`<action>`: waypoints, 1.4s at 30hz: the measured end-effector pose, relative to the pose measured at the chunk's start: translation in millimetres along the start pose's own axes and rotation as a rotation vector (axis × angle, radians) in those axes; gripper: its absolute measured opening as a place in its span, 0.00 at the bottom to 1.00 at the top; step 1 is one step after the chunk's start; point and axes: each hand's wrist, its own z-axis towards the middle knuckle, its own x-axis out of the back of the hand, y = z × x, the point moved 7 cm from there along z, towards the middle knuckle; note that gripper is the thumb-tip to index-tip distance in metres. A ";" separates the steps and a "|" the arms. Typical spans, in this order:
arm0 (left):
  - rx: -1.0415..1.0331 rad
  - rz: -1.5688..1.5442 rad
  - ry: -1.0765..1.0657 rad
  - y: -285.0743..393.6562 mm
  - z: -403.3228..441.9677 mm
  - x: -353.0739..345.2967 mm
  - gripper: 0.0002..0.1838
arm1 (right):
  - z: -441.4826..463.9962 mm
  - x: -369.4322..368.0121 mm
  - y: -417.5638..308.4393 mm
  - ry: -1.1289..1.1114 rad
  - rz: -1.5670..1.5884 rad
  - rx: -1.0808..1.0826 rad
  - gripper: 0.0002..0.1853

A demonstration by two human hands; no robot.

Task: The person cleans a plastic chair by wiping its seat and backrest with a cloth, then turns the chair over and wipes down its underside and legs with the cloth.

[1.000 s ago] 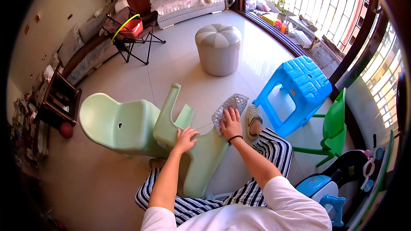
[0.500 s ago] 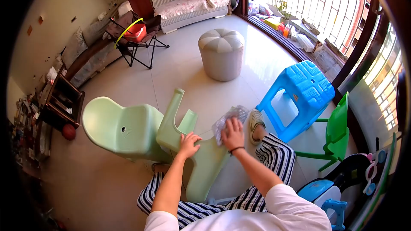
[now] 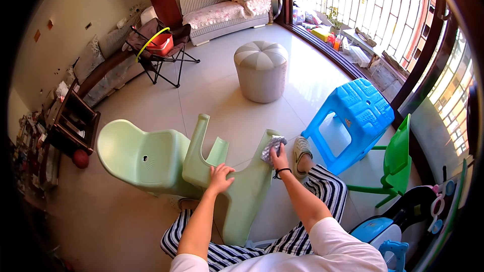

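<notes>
A pale green plastic stool (image 3: 244, 191) lies tipped on its side between my knees, legs pointing away and toward me. My left hand (image 3: 220, 178) rests on its surface with fingers spread and nothing in them. In my right hand (image 3: 280, 159) is a crumpled grey, patterned cloth (image 3: 273, 148), pressed against the upper part of the stool's right leg. The fingers curl around the cloth, partly hiding it. Just left of the stool stands a pale green plastic chair (image 3: 151, 156) with a rounded back and a small hole in the seat.
A blue plastic stool (image 3: 360, 106) and a green chair (image 3: 398, 156) stand at right. Farther off is a round grey pouf (image 3: 260, 73). A folding chair (image 3: 174, 45) holds a red basket (image 3: 160, 43). A sofa (image 3: 227, 27) lines the back; a ball (image 3: 80, 157) lies left.
My right hand has moved the cloth slightly right along the stool's right leg, uncovering the leg's end, and it bunches the cloth more tightly. My left hand stays on the stool.
</notes>
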 end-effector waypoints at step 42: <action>0.079 -0.113 0.076 -12.8 5.4 -8.0 0.15 | -21.0 3.8 -68.4 0.274 -0.450 0.259 0.35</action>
